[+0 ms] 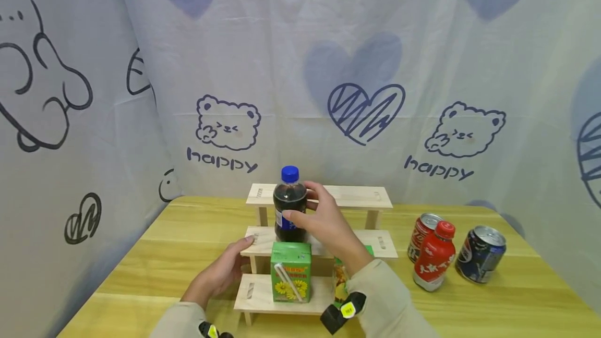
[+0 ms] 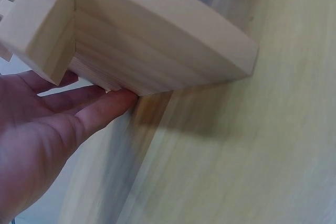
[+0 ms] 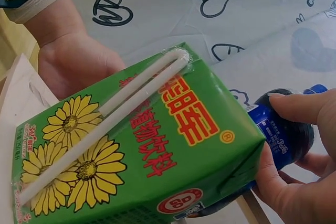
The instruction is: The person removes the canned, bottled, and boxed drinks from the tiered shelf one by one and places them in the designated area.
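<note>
From the head we look forward and down across the bench [image 1: 178,239] to the printed cloth [image 1: 296,129]. Our left-wrist view, close and tilted, faces the wooden shelf [image 2: 157,40]; our right-wrist view sits near the green carton [image 3: 139,166], which the head view shares.

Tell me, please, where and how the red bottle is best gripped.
I'd grip the red bottle round its upper body below the cap, from the near side: it stands upright, with a red can behind it and a dark blue can to its right.
</note>
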The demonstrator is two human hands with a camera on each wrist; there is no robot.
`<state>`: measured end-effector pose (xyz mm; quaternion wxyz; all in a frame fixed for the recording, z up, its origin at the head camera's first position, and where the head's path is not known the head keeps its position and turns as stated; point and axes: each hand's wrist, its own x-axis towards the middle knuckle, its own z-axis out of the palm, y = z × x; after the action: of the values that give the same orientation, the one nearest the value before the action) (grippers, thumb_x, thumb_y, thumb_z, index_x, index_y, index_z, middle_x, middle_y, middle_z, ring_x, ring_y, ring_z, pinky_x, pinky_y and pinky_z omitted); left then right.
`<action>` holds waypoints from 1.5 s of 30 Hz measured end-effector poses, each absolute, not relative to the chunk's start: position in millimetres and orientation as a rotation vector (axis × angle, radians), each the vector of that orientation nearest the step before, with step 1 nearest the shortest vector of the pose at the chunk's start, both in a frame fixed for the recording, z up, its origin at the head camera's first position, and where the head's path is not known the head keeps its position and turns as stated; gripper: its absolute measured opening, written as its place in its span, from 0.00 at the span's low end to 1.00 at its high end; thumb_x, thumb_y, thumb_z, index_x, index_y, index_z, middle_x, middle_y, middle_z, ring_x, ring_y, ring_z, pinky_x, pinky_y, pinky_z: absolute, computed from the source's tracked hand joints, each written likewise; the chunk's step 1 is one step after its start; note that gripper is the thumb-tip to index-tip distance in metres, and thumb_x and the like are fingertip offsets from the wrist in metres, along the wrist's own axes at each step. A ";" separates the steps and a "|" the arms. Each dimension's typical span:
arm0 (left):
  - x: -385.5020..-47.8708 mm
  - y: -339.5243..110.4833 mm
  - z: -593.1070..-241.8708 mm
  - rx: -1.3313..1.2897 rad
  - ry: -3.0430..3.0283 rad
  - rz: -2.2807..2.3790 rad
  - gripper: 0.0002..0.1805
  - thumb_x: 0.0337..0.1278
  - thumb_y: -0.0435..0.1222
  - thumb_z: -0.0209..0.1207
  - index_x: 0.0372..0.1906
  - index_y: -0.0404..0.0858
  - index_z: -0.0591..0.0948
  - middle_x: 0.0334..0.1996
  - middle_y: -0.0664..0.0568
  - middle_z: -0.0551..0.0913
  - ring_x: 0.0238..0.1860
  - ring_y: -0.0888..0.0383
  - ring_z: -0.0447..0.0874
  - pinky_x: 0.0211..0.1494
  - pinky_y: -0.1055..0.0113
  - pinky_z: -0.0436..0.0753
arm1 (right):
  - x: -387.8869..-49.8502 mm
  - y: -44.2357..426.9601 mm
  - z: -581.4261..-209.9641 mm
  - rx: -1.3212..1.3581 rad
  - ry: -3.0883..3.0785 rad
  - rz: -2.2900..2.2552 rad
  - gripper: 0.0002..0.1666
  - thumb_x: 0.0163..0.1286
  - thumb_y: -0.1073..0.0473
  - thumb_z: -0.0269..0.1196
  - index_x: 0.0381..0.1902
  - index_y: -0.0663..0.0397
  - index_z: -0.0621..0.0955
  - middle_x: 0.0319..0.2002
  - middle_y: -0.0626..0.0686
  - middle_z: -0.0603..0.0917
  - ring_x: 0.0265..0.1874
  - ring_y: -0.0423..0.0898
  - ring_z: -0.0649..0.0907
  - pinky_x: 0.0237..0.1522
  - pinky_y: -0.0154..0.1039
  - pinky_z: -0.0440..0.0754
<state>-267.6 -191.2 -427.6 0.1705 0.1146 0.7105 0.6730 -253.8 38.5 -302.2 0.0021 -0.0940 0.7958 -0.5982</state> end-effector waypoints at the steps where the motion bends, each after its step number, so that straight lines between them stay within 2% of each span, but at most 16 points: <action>1: -267.0 -191.0 -426.3 0.322 2.016 1.909 0.43 0.64 0.60 0.38 0.70 0.31 0.49 0.63 0.27 0.58 0.61 0.37 0.65 0.59 0.48 0.74 | -254.0 37.6 -301.7 -0.293 2.505 -1.870 0.44 0.56 0.53 0.70 0.68 0.41 0.63 0.65 0.55 0.68 0.63 0.56 0.70 0.59 0.56 0.73; 13: -268.0 -193.0 -427.3 0.337 2.021 1.890 0.42 0.66 0.59 0.37 0.71 0.32 0.49 0.64 0.28 0.57 0.63 0.35 0.62 0.62 0.47 0.71 | -257.1 34.3 -302.6 -0.315 2.554 -1.816 0.46 0.54 0.55 0.72 0.68 0.39 0.63 0.64 0.54 0.69 0.63 0.57 0.70 0.61 0.61 0.67; 16: -267.3 -191.7 -426.6 0.325 2.013 1.901 0.42 0.65 0.59 0.37 0.71 0.32 0.49 0.64 0.28 0.57 0.63 0.36 0.63 0.62 0.47 0.71 | -257.8 34.2 -303.7 -0.315 2.564 -1.799 0.45 0.55 0.55 0.72 0.67 0.39 0.63 0.63 0.53 0.70 0.63 0.56 0.70 0.60 0.59 0.70; 23: -266.5 -191.3 -426.4 0.311 2.022 1.891 0.42 0.65 0.59 0.37 0.72 0.33 0.49 0.65 0.29 0.58 0.63 0.35 0.62 0.61 0.47 0.72 | -258.9 36.8 -304.9 -0.357 2.542 -1.810 0.44 0.55 0.56 0.71 0.67 0.39 0.64 0.63 0.54 0.69 0.63 0.57 0.70 0.48 0.47 0.82; 35: -264.9 -190.7 -424.8 0.310 2.047 1.898 0.40 0.66 0.59 0.37 0.71 0.34 0.51 0.63 0.29 0.59 0.61 0.38 0.66 0.58 0.48 0.74 | -255.1 53.4 -304.6 -0.401 2.547 -1.826 0.43 0.56 0.57 0.71 0.67 0.41 0.64 0.61 0.55 0.70 0.60 0.57 0.72 0.40 0.41 0.85; 41: -265.3 -191.3 -425.2 0.335 2.047 1.881 0.40 0.67 0.58 0.35 0.71 0.33 0.49 0.63 0.28 0.58 0.62 0.37 0.65 0.59 0.49 0.74 | -254.2 66.5 -306.3 -0.401 2.528 -1.875 0.43 0.56 0.60 0.70 0.67 0.42 0.64 0.60 0.56 0.71 0.60 0.58 0.73 0.39 0.42 0.85; 45: -264.9 -190.4 -425.4 0.301 2.044 1.902 0.40 0.66 0.59 0.37 0.71 0.34 0.50 0.63 0.30 0.59 0.61 0.38 0.66 0.58 0.49 0.74 | -253.6 74.2 -307.5 -0.380 2.568 -1.852 0.43 0.57 0.59 0.70 0.67 0.41 0.64 0.60 0.56 0.71 0.61 0.58 0.73 0.40 0.42 0.85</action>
<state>-264.9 -190.4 -425.4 0.1661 0.1058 0.7177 0.6680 -253.6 74.2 -307.5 -0.0237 -0.1191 0.8050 -0.5807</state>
